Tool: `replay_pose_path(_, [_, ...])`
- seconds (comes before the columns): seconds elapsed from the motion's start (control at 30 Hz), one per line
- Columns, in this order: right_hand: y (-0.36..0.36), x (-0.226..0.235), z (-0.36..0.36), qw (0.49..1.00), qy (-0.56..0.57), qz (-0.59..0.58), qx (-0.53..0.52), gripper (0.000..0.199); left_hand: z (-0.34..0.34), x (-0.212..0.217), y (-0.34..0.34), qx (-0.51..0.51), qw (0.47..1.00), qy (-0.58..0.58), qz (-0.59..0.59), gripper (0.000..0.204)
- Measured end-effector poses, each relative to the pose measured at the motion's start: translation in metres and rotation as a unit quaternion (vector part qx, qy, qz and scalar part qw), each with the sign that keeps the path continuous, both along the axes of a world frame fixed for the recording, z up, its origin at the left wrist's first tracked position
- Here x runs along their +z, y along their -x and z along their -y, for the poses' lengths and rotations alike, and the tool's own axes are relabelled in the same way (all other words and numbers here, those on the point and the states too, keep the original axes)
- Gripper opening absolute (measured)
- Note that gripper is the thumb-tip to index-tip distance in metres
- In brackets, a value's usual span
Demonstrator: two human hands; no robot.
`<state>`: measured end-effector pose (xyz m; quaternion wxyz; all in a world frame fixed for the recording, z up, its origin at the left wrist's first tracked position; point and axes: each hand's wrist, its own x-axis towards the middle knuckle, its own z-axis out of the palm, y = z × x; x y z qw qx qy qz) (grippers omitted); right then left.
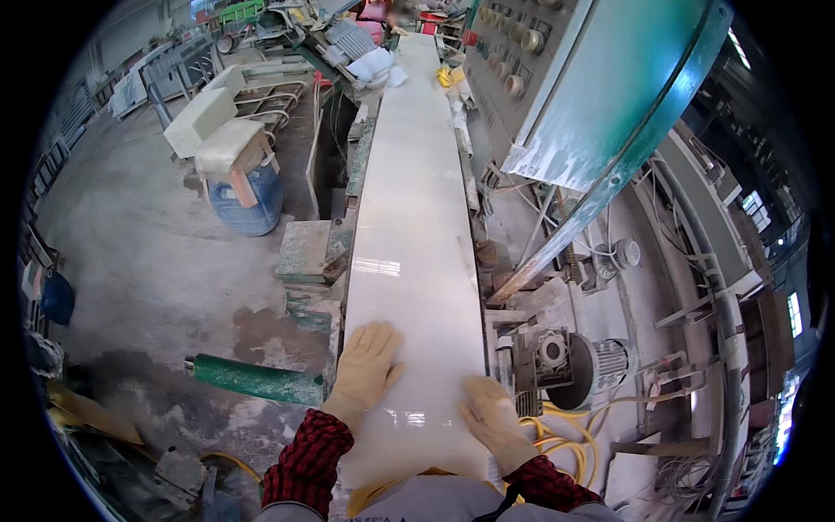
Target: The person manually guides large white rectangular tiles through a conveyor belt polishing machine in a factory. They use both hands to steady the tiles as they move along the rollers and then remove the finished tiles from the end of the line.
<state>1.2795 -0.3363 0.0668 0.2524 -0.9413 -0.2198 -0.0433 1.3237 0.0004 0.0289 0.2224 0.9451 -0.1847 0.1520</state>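
A long, glossy white slab [413, 209] runs away from my body on a narrow machine bed. My left hand [365, 365], in a cream rubber glove, lies flat on its left side with the fingers stretched forward. On the slab's right edge rests my right hand [491, 413], gloved the same way. Its fingers are spread over the top near the edge, and nothing shows in its grip. Red-and-black checked sleeves cover both forearms. The near end of the slab reaches almost to my waist.
A control cabinet [557, 87] with round knobs overhangs the right side. Below it stands a motor [600, 361], with a yellow hose [565, 444] coiled nearby. A green roller [252, 380] juts out left. Farther left is a blue barrel [248, 204]. At the far end a person [376, 10] is partly visible.
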Motion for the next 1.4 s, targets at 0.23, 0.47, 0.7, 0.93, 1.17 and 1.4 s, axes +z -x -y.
replay_pose_path(0.23, [-0.02,-0.029,-0.021,0.992,0.098,0.024,0.077,0.08,0.012,-0.009,-0.006,0.026,0.999,-0.028,-0.026,0.06])
replay_pose_path(0.47, [-0.041,-0.03,-0.035,0.989,0.114,0.036,0.084,0.083,0.014,-0.012,-0.017,0.03,0.998,-0.04,-0.038,0.063])
replay_pose_path(0.7, [-0.046,-0.026,-0.036,0.99,0.114,0.014,0.085,0.079,0.014,-0.014,-0.027,0.033,0.998,-0.042,-0.03,0.061])
replay_pose_path(0.93, [-0.053,-0.057,-0.03,0.99,0.067,0.098,0.077,0.073,0.009,-0.015,0.007,0.026,0.997,-0.07,-0.015,0.06])
replay_pose_path(1.17, [-0.067,-0.075,-0.025,0.987,0.053,0.12,0.092,0.07,-0.022,-0.003,0.172,0.125,0.989,-0.046,-0.065,0.056])
replay_pose_path(1.4, [-0.072,-0.067,-0.027,0.988,0.039,0.109,0.104,0.067,-0.051,-0.037,0.377,0.531,0.845,-0.055,-0.012,0.062])
